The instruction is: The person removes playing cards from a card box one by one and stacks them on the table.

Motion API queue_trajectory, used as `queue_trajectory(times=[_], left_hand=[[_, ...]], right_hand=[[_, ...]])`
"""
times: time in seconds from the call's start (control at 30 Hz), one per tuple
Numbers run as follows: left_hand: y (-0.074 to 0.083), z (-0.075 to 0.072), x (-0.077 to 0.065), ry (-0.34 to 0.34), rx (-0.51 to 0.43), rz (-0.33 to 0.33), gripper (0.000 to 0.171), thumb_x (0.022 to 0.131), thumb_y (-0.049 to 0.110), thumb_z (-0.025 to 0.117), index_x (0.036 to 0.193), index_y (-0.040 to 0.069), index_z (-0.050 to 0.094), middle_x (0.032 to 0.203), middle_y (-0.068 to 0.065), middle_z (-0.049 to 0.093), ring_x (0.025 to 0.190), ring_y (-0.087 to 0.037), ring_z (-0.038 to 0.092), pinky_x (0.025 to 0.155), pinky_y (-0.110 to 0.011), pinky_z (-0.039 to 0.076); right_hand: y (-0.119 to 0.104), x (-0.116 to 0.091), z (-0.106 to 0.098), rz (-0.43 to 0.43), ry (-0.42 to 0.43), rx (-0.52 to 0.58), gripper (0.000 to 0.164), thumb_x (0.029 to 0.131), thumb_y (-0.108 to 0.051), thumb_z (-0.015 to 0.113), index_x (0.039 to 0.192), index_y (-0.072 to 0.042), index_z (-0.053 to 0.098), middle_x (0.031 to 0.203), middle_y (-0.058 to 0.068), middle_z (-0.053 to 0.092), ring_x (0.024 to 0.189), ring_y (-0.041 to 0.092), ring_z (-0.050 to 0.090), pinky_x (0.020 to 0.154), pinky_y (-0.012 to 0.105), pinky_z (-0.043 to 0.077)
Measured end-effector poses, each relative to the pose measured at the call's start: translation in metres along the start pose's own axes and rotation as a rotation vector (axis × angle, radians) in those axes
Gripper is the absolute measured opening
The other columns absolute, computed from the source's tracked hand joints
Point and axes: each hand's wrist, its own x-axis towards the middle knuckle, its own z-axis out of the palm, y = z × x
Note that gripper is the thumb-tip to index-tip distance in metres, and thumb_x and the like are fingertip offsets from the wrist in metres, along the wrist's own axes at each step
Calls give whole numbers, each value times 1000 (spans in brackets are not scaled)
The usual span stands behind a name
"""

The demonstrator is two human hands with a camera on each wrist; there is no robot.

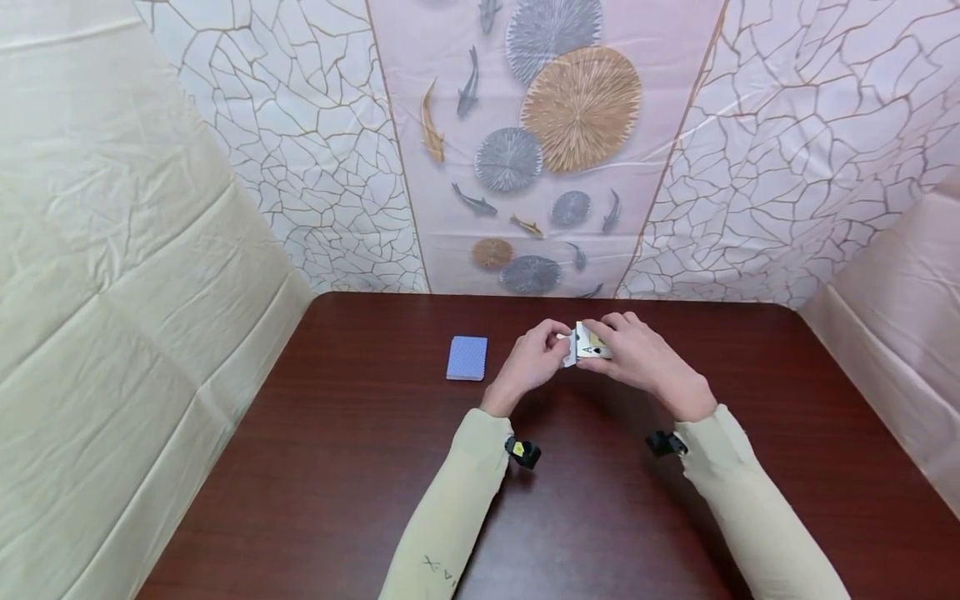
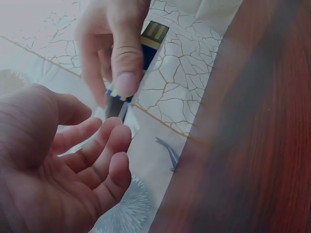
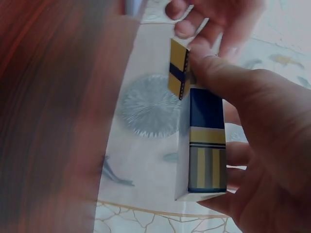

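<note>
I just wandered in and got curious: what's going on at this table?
A person is handling a small card box with bare hands above a dark wooden table. The right hand grips the box, while the left hand is at its end, where a flap sticks out; whether the left fingers pinch anything is hard to tell. A blue-patterned deck of cards lies on the table, left of the hands.
</note>
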Motion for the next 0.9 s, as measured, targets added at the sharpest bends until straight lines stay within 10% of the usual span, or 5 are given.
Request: queue_trajectory(times=[0.9], left_hand=[[-12, -18, 2, -81, -18, -119, 18, 98, 34, 56, 98, 18, 63, 82, 2, 64, 67, -10, 59, 60, -24, 48]], right_hand=[[-28, 8, 1, -36, 81, 56, 59, 75, -41, 82, 120, -6, 66, 108, 17, 63, 98, 35, 54, 82, 46, 48]])
